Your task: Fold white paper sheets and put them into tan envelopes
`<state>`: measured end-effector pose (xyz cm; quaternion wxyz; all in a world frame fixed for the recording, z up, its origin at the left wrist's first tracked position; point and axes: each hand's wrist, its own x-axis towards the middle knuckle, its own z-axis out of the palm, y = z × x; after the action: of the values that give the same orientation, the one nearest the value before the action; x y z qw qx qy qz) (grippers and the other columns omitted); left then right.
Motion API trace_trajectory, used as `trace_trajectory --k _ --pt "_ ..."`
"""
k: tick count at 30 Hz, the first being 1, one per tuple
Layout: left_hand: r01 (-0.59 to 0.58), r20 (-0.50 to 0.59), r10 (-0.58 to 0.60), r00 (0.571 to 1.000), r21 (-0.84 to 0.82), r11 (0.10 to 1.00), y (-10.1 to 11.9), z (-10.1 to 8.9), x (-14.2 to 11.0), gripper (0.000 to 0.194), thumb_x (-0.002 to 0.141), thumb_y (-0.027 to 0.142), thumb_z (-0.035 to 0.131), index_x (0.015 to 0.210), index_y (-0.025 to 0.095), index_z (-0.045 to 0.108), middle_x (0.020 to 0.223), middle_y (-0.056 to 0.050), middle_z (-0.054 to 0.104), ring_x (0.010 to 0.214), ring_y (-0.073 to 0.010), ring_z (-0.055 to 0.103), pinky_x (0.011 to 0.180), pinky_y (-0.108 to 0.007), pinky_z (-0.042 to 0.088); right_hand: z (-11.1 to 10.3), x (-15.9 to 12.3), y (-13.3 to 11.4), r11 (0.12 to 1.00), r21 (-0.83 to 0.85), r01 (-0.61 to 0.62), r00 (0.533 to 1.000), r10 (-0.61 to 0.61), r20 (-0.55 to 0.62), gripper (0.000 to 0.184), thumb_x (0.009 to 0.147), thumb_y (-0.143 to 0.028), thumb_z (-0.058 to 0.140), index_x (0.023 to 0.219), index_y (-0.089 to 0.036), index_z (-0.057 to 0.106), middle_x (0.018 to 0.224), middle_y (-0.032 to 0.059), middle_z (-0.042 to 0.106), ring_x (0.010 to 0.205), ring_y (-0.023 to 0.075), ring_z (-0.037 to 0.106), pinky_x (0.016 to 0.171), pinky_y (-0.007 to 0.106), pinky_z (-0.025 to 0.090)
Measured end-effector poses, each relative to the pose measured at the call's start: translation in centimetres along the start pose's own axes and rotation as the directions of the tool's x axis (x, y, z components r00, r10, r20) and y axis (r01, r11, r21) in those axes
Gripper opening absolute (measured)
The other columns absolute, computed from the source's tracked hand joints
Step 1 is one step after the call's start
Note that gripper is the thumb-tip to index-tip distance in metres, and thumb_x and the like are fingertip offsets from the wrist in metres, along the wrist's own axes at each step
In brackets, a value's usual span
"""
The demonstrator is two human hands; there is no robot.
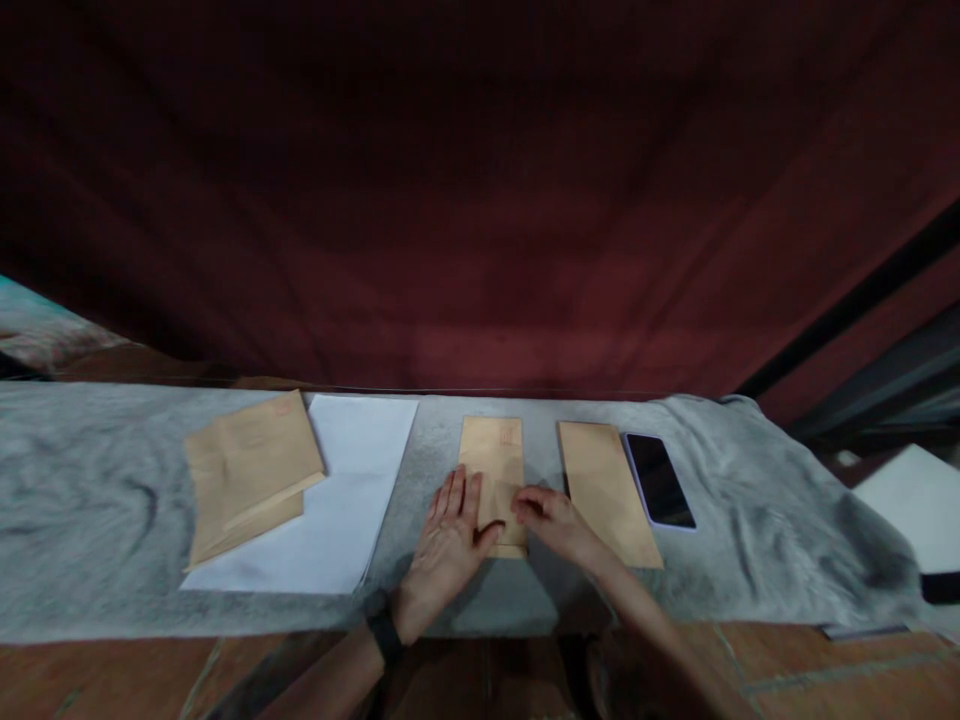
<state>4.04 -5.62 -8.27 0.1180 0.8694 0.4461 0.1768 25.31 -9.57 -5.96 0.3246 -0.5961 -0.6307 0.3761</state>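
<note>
A brown paper envelope (491, 450) lies lengthwise on the grey cloth in front of me, with a faint red print near its top right corner. My left hand (450, 535) rests on the lower left part of it, palm down and fingers stretched out. At the right edge of this envelope is my right hand (551, 518), its fingers curled together and the tips touching the paper. Whether anything is pinched between those fingertips is hidden. Right of it lies a stack of brown envelopes (604, 480), partly under my right forearm in view.
A purple-edged phone (660, 480) lies beside the right stack. On the left, several brown envelopes (259, 450) overlap white paper sheets (352, 500). Grey cloth (75, 520) covers the narrow surface. A dark red curtain-like fabric (480, 250) rises behind; a white object (915, 510) is far right.
</note>
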Motion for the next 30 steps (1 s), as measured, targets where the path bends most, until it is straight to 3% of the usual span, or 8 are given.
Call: trace_trajectory --k 6,11,13,16,20,24,27,30 --pt "0.204 -0.013 -0.234 0.972 -0.441 0.874 -1.2 -1.3 2.3 0.057 0.092 0.037 0.057 0.145 0.016 0.050 0.152 -0.018 0.049 0.134 -0.0304 0.055 0.108 -0.044 0.047 1.1 -0.2 -1.4 0.984 -0.163 0.071 0.997 -0.063 0.054 0.018 0.090 -0.014 0.052 0.090 -0.020 0.069 0.086 0.0015 0.072 0.083 0.0164 0.067 0.078 0.027 0.048" --pt "0.418 0.196 -0.463 0.865 -0.790 0.448 -1.7 -2.5 3.2 0.075 0.079 0.037 0.070 0.147 0.016 0.046 0.110 -0.008 0.072 0.090 -0.0234 0.071 0.087 -0.040 0.055 1.1 -1.0 -3.1 0.960 -0.268 0.086 0.996 -0.074 0.056 0.018 0.096 -0.019 0.050 0.101 -0.021 0.067 0.094 0.0045 0.072 0.088 0.0194 0.069 0.083 0.032 0.052" --pt "0.414 0.271 -0.441 0.855 -0.869 0.269 -1.4 -3.1 3.2 0.073 0.077 0.034 0.070 0.144 0.015 0.050 0.102 -0.007 0.074 0.089 -0.0230 0.071 0.085 -0.037 0.054 1.7 -1.6 -3.8 0.939 -0.329 0.104 0.994 -0.105 0.013 0.023 0.096 -0.027 0.054 0.116 -0.022 0.064 0.109 0.0081 0.071 0.098 0.0227 0.069 0.089 0.037 0.054" --pt "0.369 0.287 -0.385 0.877 -0.915 0.160 -0.4 -4.2 3.4 0.061 0.073 0.032 0.073 0.130 0.015 0.063 0.099 -0.006 0.075 0.092 -0.0236 0.070 0.086 -0.035 0.053 3.3 -2.4 -4.6 0.887 -0.439 0.144 0.979 -0.194 -0.070 0.062 0.089 -0.037 0.069 0.145 -0.020 0.048 0.142 0.0153 0.058 0.129 0.0323 0.056 0.108 0.049 0.047" --pt "0.340 0.311 -0.347 0.885 -0.940 0.023 1.0 -5.4 3.9 0.059 0.074 0.037 0.078 0.128 0.018 0.066 0.107 -0.008 0.075 0.102 -0.0244 0.070 0.089 -0.033 0.053 4.6 -2.1 -4.4 0.841 -0.506 0.194 0.953 -0.283 -0.105 0.076 0.088 -0.019 0.060 0.159 -0.019 0.031 0.160 0.0142 0.041 0.146 0.0322 0.039 0.120 0.053 0.034" --pt "0.361 0.373 -0.252 0.893 -0.928 -0.094 1.8 -5.5 3.8 0.057 0.086 0.054 0.070 0.131 0.020 0.065 0.130 -0.013 0.069 0.123 -0.0284 0.062 0.094 -0.038 0.054 3.2 -1.5 -4.0 0.946 -0.290 0.147 0.913 -0.243 -0.328 0.063 0.097 -0.022 0.043 0.159 -0.021 0.031 0.163 0.0085 0.037 0.151 0.0267 0.032 0.125 0.053 0.028" --pt "0.469 0.489 -0.159 0.858 -0.871 -0.146 2.3 -4.9 3.4 0.056 0.086 0.054 0.073 0.131 0.021 0.064 0.127 -0.014 0.069 0.116 -0.0276 0.067 0.093 -0.041 0.055 2.3 -1.5 -4.1 0.996 0.070 0.048 0.854 -0.005 -0.521 0.058 0.104 -0.046 0.035 0.156 -0.020 0.037 0.156 0.0111 0.048 0.149 0.0274 0.036 0.125 0.053 0.029" --pt "0.588 0.599 0.040 0.799 -0.766 -0.259 3.2 -4.5 3.0 0.050 0.085 0.046 0.077 0.124 0.017 0.065 0.114 -0.014 0.074 0.100 -0.0254 0.073 0.090 -0.040 0.056 3.0 -1.5 -4.0 0.951 0.308 0.000 0.830 0.172 -0.531 0.066 0.103 -0.060 0.031 0.153 -0.018 0.042 0.143 0.0146 0.059 0.144 0.0290 0.044 0.122 0.050 0.035"
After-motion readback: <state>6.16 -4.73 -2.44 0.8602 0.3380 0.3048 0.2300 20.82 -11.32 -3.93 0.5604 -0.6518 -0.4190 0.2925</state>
